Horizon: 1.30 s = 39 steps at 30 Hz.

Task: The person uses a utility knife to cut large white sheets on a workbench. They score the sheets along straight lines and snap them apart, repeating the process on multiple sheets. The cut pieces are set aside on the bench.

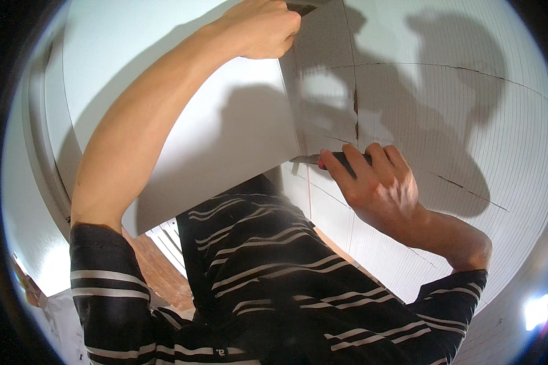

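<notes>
1. The left sleeve (106, 283) sits just beside the panel's lower left corner; if that arm dropped, the cloth might catch there.
2. The panel (207, 152), pale and smooth, has its lower edge above the person's shirt (274, 243) in view. Whether it is fixed cannot be told; if loose, it could shift under a push.
3. The left hand (265, 27) is at the panel's upper right corner, fingers curled closed. What they grip, if anything, is hidden. Should this hand be steadying the panel, a slip could let that corner move.
4. The tool (345, 162) is at the panel's lower right corner, its thin end pointing left toward it; contact cannot be made out. Too much force could make it skid and scratch the panel.
5. The right hand (380, 185), right of that same corner, grasps the tool's dark handle from above. Its leading fingers lie close to the thin end, so a sudden jam could drive them onto it.
6. The wall (517, 152) stands right of the panel. Shadow darkens the panel's right edge, so a misjudged angle could mark either surface.
</notes>
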### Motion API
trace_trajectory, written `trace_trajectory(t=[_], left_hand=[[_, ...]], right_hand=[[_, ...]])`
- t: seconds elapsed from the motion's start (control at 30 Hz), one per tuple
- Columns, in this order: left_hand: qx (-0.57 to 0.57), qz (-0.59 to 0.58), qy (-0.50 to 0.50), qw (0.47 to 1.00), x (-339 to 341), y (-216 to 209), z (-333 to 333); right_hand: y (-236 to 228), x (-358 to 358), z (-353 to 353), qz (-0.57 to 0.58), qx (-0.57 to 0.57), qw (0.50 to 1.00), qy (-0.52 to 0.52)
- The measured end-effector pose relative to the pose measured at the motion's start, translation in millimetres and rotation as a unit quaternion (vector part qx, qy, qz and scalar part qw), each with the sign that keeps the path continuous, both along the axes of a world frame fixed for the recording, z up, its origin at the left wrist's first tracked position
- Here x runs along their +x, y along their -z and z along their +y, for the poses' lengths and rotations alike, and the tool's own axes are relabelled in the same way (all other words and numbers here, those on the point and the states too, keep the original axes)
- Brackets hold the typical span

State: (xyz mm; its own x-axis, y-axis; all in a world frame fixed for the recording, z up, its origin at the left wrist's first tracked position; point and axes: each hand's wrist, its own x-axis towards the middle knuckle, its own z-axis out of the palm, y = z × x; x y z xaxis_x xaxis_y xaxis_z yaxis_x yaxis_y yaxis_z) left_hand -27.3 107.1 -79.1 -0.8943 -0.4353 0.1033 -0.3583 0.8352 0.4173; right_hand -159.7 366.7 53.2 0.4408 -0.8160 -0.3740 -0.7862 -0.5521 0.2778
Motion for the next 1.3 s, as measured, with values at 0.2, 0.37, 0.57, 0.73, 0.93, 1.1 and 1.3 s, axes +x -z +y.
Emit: trace_trajectory(t=[0.2, 0.37, 0.57, 0.73, 0.93, 1.1, 1.3], left_hand=[[0.028, -0.022, -0.007, 0.999, -1.2, -1.7, -2.0], [0.025, -0.023, -0.012, 0.999, 0.7, -6.6, 1.4], [0.074, -0.141, -0.036, 0.987, 0.1, -16.5, 4.1], [-0.013, -0.021, -0.066, 0.998, 0.8, 0.7, 7.4], [-0.011, 0.000, -0.080, 0.997, 49.1, 9.7, -11.2], [-0.019, -0.052, -0.106, 0.993, 73.8, -2.5, -23.0], [-0.030, 0.070, 0.043, 0.996, 108.6, -34.3, 25.1]], right_hand=[[3.4, -4.0, -4.0, 0.000, 0.023, 1.000, 0.008], [15.2, -7.2, -5.6, -0.019, 0.037, 0.999, 0.019], [27.0, -15.8, -7.3, -0.035, 0.049, 0.998, 0.033], [31.4, -31.3, -7.5, -0.119, -0.038, 0.991, -0.039], [41.1, 7.5, -19.9, 0.118, -0.005, 0.993, -0.005], [82.1, -9.8, -30.2, -0.017, 0.064, 0.989, 0.129], [113.9, -6.6, 71.7, -0.303, -0.001, 0.867, 0.395]])
